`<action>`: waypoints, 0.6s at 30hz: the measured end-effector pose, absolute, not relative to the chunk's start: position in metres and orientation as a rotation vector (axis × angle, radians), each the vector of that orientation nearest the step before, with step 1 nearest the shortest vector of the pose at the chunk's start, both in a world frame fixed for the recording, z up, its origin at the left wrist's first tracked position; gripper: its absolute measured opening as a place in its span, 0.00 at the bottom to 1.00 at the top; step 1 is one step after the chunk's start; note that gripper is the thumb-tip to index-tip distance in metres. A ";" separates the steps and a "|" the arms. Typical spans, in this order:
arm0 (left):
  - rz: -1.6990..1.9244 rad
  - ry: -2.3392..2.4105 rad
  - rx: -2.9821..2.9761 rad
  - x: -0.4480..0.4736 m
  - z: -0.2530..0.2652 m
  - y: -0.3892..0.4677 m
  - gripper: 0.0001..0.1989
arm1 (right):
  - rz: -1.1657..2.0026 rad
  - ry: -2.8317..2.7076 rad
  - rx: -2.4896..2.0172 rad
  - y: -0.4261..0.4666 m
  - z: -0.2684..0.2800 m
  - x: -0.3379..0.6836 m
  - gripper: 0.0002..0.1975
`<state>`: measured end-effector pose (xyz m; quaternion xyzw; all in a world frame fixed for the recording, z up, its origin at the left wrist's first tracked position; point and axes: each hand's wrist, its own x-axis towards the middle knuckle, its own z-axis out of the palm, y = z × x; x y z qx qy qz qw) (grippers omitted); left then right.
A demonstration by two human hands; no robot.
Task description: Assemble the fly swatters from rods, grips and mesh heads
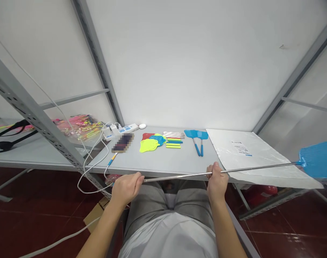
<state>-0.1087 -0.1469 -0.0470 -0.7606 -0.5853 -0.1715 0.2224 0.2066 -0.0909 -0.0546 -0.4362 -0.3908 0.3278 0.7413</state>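
A long fly swatter with a blue head (317, 159) and a thin extended metal rod lies level across my lap, just in front of the shelf edge. My left hand (127, 187) is closed round its handle end, most of which the fingers hide. Farther along, my right hand (216, 182) grips the metal rod. On the shelf beyond lie two short blue fly swatters (197, 135), side by side. To their left are loose swatter heads, with a yellow head (148, 145) in front of a blue head (160, 139) and a red head (147, 136).
Several metal rods (174, 135) and yellow and blue handles (173, 145) lie on the grey shelf (152, 163). A phone (122, 142), a power strip (128, 128) and a white cable (84, 175) are at left. A white plastic mailer (249, 154) covers the right end.
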 end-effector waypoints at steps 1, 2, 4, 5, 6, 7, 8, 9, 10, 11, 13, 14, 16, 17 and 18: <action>-0.480 -1.597 -2.103 -0.108 -0.047 -0.147 0.21 | 0.712 -0.846 -0.947 -0.092 -0.054 0.208 0.26; -0.489 -1.577 -2.102 -0.109 -0.046 -0.146 0.21 | 0.706 -0.833 -0.936 -0.092 -0.052 0.210 0.26; -0.510 -1.532 -2.098 -0.112 -0.046 -0.145 0.21 | 0.699 -0.804 -0.916 -0.093 -0.050 0.214 0.26; -0.522 -1.510 -2.094 -0.115 -0.046 -0.144 0.21 | 0.698 -0.791 -0.906 -0.094 -0.048 0.214 0.26; -0.535 -1.494 -2.092 -0.118 -0.047 -0.143 0.21 | 0.697 -0.777 -0.897 -0.094 -0.047 0.214 0.26; -0.547 -1.489 -2.087 -0.120 -0.048 -0.142 0.21 | 0.694 -0.763 -0.888 -0.095 -0.047 0.213 0.26; -0.555 -1.499 -2.083 -0.121 -0.050 -0.141 0.21 | 0.685 -0.746 -0.877 -0.097 -0.046 0.212 0.25; -0.560 -1.518 -2.082 -0.122 -0.052 -0.140 0.21 | 0.664 -0.722 -0.865 -0.098 -0.046 0.210 0.25; -0.566 -1.543 -2.081 -0.122 -0.054 -0.140 0.21 | 0.634 -0.693 -0.851 -0.100 -0.047 0.207 0.25; -0.572 -1.568 -2.083 -0.121 -0.057 -0.139 0.21 | 0.599 -0.662 -0.837 -0.102 -0.047 0.204 0.25; -0.585 -1.625 -2.084 -0.117 -0.063 -0.137 0.21 | 0.541 -0.610 -0.820 -0.104 -0.050 0.198 0.26; -0.588 -1.670 -2.076 -0.115 -0.066 -0.137 0.20 | 0.536 -0.597 -0.823 -0.104 -0.052 0.195 0.27; -0.580 -1.811 -2.045 -0.114 -0.070 -0.137 0.18 | 0.607 -0.600 -0.857 -0.099 -0.057 0.189 0.27; -0.572 -1.893 -2.034 -0.115 -0.071 -0.137 0.16 | 0.679 -0.607 -0.884 -0.095 -0.060 0.187 0.27; -0.564 -1.964 -2.031 -0.117 -0.071 -0.137 0.14 | 0.776 -0.621 -0.911 -0.090 -0.064 0.185 0.26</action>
